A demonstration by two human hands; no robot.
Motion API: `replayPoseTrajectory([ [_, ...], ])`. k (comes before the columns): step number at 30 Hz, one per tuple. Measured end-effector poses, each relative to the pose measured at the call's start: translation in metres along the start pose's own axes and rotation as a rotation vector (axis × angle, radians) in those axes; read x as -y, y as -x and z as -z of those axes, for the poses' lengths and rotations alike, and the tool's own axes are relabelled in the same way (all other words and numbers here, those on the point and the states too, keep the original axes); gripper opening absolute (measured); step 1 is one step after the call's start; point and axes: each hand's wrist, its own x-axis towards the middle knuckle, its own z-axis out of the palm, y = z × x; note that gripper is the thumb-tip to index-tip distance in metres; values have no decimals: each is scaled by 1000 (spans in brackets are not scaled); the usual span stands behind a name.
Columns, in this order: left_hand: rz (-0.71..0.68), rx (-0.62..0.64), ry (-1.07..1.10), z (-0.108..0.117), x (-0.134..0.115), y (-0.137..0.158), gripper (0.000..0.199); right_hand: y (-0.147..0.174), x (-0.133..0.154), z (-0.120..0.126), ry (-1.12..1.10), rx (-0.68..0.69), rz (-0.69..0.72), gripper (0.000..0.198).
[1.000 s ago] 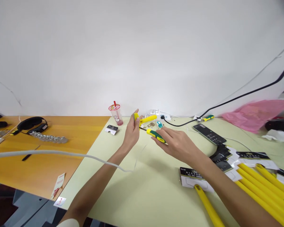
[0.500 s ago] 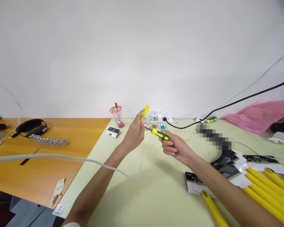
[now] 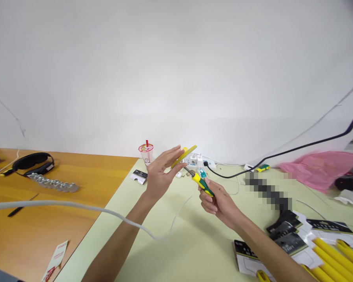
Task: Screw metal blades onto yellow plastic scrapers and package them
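Observation:
Above the pale green table [image 3: 176, 254], my left hand [image 3: 159, 174] pinches a thin flat yellow piece [image 3: 188, 152] between thumb and fingers; its kind is unclear. My right hand [image 3: 222, 203] is wrapped around the green and yellow handle of a screwdriver [image 3: 203, 185]. The screwdriver's metal shaft points up and left toward the yellow piece. Its tip is close to my left thumb, and I cannot tell whether it touches the piece.
A cup with a red straw [image 3: 146, 152] and a black-and-white card [image 3: 139, 176] stand behind my left hand. A white power strip [image 3: 194, 159] lies by the wall. Yellow tubes [image 3: 338, 258] with cards sit at right. A grey cable [image 3: 85, 207] crosses in front of my left forearm.
My left hand has tilted the yellow piece from nearly upright to a flatter slant, and its fingers have stretched out. The screwdriver points more steeply up. The whole view has shifted slightly.

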Motion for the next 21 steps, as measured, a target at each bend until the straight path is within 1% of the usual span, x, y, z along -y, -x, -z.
replayPoseTrajectory([
  [3,26,-45,94,-8,3,2,40,-1,-1,1,23,-16,25,53],
  [6,-27,-95,31,-11,9,5,43,-2,-1,3,51,-36,47,53],
  [8,-117,-129,-92,-10,14,6,46,0,0,3,99,-46,68,55],
  [10,-258,-146,-238,-7,17,6,51,3,3,2,203,-40,132,54],
  [13,-478,-153,-430,-1,20,2,60,11,8,1,453,-61,265,43],
  [16,-593,-144,-552,2,20,-1,68,17,13,1,724,-169,449,35],
  [18,-588,-146,-529,1,17,-1,66,18,17,3,883,-194,584,29],
  [19,-546,-150,-475,0,15,-1,62,19,19,4,954,-177,632,26],
  [21,-409,-150,-302,-3,9,1,54,19,22,5,1061,-107,672,23],
])
